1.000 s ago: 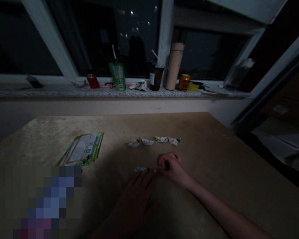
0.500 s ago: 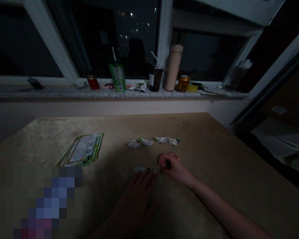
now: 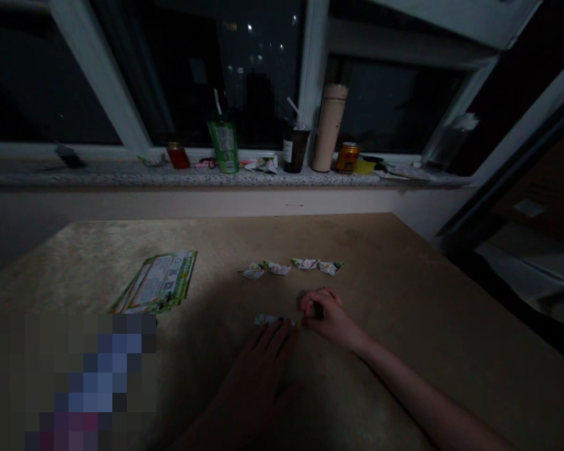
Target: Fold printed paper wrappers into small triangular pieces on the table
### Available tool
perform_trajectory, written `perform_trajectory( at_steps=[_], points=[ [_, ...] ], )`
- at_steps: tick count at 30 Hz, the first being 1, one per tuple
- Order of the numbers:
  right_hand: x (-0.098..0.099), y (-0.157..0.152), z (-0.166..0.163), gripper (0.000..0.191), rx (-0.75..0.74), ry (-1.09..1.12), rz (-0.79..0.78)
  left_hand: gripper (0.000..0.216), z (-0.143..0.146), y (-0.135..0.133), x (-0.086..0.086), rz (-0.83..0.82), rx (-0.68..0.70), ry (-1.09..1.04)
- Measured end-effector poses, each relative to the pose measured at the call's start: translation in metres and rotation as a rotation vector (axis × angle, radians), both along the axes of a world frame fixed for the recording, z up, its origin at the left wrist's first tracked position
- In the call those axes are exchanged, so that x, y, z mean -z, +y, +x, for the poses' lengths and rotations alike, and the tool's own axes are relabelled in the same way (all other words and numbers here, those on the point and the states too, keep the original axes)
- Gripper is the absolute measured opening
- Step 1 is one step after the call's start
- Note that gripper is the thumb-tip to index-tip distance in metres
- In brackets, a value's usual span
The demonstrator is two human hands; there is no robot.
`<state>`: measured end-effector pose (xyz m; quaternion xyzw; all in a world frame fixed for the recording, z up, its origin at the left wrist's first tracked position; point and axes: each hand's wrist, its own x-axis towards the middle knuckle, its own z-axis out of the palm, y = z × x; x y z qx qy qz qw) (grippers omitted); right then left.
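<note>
My left hand point(image 3: 258, 360) lies flat on the table, fingers stretched out and in shadow. Its fingertips press on a small folded strip of printed paper point(image 3: 264, 319), whose near part they cover. Just right of the strip, my right hand point(image 3: 328, 315) rests on its side with the fingers curled in and the thumb near the fingertips. Whether anything sits inside those curled fingers I cannot make out. Beyond both hands, several small folded paper pieces point(image 3: 305, 264), white and green with print, lie in a loose row.
A stack of printed leaflets point(image 3: 157, 282) lies on the table point(image 3: 385, 250) at the left. Along the granite windowsill point(image 3: 263, 180) stand a green cup point(image 3: 225, 147), a dark drink cup point(image 3: 295, 149), a tall flask point(image 3: 329, 128), and an orange can point(image 3: 347, 158). The lower left is pixelated.
The view has shifted very slightly. Both hands keep nearly the same pose, and the paper strip stays under my left fingertips.
</note>
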<state>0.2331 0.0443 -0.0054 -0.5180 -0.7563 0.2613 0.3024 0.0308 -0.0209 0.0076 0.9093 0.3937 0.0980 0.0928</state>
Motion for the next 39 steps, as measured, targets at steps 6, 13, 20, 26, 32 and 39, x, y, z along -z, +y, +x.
perform_trajectory(
  at_steps=[6,13,20,26,32,39],
  points=[
    [-0.0004,0.0009,0.0013,0.024,-0.01,0.023,-0.017,0.064,-0.0005,0.0016,-0.0003,-0.008,-0.004,0.022],
    [-0.0014,-0.0018,-0.003,0.02,0.023,-0.005,0.001,0.067,-0.0011,0.0001,0.0029,-0.015,-0.007,0.017],
    [-0.0033,-0.0022,-0.0015,0.021,0.002,0.0,0.013,0.065,-0.0013,0.0007,0.0019,0.007,-0.002,0.023],
    [-0.0029,-0.0034,-0.0026,0.023,0.009,-0.014,0.028,0.066,-0.0007,0.0011,0.0007,-0.01,0.002,0.037],
    [-0.0047,-0.0047,-0.0056,0.018,0.029,-0.039,0.045,0.066,-0.001,0.0007,0.0032,0.002,0.004,0.013],
    [-0.0049,-0.0029,-0.0025,0.018,0.008,-0.018,0.019,0.065,-0.0022,-0.0004,0.0012,0.004,-0.003,0.024]
  ],
)
